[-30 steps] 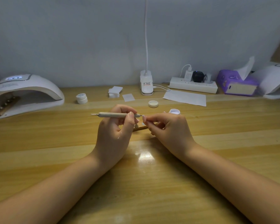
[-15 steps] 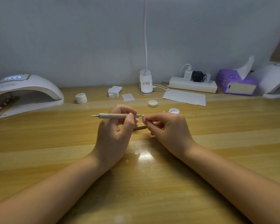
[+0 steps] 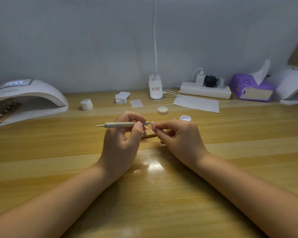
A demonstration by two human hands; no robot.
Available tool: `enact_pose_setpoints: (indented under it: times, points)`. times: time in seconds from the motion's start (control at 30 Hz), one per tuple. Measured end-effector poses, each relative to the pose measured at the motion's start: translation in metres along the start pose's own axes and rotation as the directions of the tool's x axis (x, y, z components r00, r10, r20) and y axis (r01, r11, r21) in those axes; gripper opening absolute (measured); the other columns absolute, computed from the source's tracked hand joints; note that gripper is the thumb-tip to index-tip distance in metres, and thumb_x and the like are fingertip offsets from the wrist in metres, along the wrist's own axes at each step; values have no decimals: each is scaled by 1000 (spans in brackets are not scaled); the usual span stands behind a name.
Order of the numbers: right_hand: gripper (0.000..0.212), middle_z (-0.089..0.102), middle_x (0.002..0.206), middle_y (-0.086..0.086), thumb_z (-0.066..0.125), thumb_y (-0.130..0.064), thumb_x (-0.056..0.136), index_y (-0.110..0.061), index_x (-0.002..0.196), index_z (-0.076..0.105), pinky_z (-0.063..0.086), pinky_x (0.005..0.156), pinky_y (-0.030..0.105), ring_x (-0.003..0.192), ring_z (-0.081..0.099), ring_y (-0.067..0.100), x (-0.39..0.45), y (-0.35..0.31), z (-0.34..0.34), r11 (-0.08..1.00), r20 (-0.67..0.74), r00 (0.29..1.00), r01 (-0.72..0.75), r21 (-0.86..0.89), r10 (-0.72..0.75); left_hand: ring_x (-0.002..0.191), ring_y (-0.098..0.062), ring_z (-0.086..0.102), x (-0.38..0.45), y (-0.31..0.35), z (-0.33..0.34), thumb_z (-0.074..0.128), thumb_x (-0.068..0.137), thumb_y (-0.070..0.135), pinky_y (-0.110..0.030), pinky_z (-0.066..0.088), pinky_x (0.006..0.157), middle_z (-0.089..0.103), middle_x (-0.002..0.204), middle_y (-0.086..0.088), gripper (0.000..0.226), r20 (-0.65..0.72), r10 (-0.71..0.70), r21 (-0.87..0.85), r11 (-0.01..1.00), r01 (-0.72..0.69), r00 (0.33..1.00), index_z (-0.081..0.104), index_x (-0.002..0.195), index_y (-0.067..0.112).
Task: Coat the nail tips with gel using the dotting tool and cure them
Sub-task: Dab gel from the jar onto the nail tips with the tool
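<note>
- A slim beige dotting tool with metal points at both ends is held level in the left hand, the grip closed on its shaft between thumb and fingers near the right-hand end.
- A small pale nail tip is pinched in the closed grip of the right hand; the tool's right point is set against it or just beside it, and contact is too small to confirm.
- The step in hand is judged to be the spreading of gel over this tip.
- For a good coat, both wrists are best rested on the glossy wooden tabletop, so that only the fingertips move.
- The point should be drawn lightly across the tip in short strokes, with the gel kept thin and even and away from the pinching fingers.
- The tip is best held by its edges and tilted toward the eye, so that bare patches can be seen.
- An open small white gel pot stands just behind the right hand, its round white lid lying apart to the left; a reload can be taken there in small amounts.
- The white arched curing lamp, lit on top, stands well apart at the far left, with a dark wooden strip of studs partly inside it.
- A similar wooden strip lies under the hands, mostly hidden.
</note>
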State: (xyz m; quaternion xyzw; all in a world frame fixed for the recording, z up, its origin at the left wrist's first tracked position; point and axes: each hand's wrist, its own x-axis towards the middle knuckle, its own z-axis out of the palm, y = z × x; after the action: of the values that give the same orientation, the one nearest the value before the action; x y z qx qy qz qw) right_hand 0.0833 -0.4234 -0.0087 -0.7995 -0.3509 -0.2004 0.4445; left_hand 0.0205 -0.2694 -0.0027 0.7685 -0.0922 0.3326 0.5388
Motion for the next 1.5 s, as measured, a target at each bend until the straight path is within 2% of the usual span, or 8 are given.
enact_pose_setpoints:
  times: [0.13, 0.2, 0.3, 0.47, 0.57, 0.67, 0.97, 1.5]
  points:
    - [14, 74, 91, -4, 69, -17, 87, -14, 99, 76, 56, 69, 25, 66, 62, 0, 0, -1, 0, 1000, 15, 1000, -14, 7, 14, 78, -12, 66, 1, 0, 0, 51, 89, 16, -27, 55, 68, 67, 84, 4, 10, -14, 13, -15, 1000, -13, 1000, 61, 92, 16]
    - [13, 74, 89, -5, 69, -18, 87, -15, 98, 76, 57, 70, 31, 66, 66, 5, 0, 0, 0, 998, 4, 999, -52, 33, 52, 79, -10, 67, 1, 0, 0, 52, 90, 21, -21, 54, 69, 68, 85, 6, 9, -37, 30, -36, 999, -31, 999, 60, 93, 17]
    - [12, 74, 85, -6, 69, -19, 88, -16, 96, 77, 56, 68, 38, 66, 68, 11, 0, 3, 1, 993, -12, 995, -99, 69, 100, 82, -10, 67, 1, 2, 0, 49, 89, 30, -21, 54, 71, 67, 89, 6, 17, -50, 53, -53, 997, -55, 997, 60, 95, 18]
    - [12, 74, 85, -6, 69, -20, 88, -16, 97, 76, 56, 68, 39, 67, 68, 11, 0, 3, 1, 992, -8, 995, -102, 75, 103, 80, -9, 67, 0, 3, 0, 48, 89, 31, -17, 53, 69, 67, 87, 3, 15, -38, 71, -52, 996, -73, 997, 58, 94, 20]
    - [12, 74, 86, -7, 70, -19, 87, -17, 97, 76, 56, 67, 38, 66, 68, 10, 0, 3, 1, 993, -7, 995, -99, 68, 100, 78, -12, 67, 0, 0, 1, 52, 91, 21, -22, 55, 68, 67, 82, 4, 8, -27, 52, -26, 998, -53, 998, 59, 93, 18]
    - [13, 74, 87, -6, 70, -18, 87, -16, 98, 76, 56, 67, 38, 67, 68, 11, 0, 2, 0, 993, -2, 996, -93, 68, 94, 78, -14, 66, 0, 0, 1, 50, 91, 15, -27, 57, 68, 66, 82, 2, 10, -14, 43, -10, 999, -43, 999, 59, 92, 17]
    - [14, 75, 89, -3, 70, -17, 87, -15, 100, 75, 56, 68, 37, 67, 67, 13, 0, 0, -1, 997, 0, 998, -69, 44, 69, 77, -12, 66, 0, 1, 1, 50, 90, 17, -25, 56, 68, 66, 81, 4, 9, 6, 22, 3, 1000, -22, 1000, 59, 91, 20]
    - [15, 75, 90, -1, 70, -15, 86, -15, 101, 75, 56, 69, 40, 69, 68, 17, -1, 0, -1, 996, 0, 997, -75, 46, 75, 78, -14, 67, -1, 2, 1, 50, 90, 19, -30, 57, 69, 66, 81, 2, 9, 2, 3, 6, 1000, -3, 1000, 59, 92, 21]
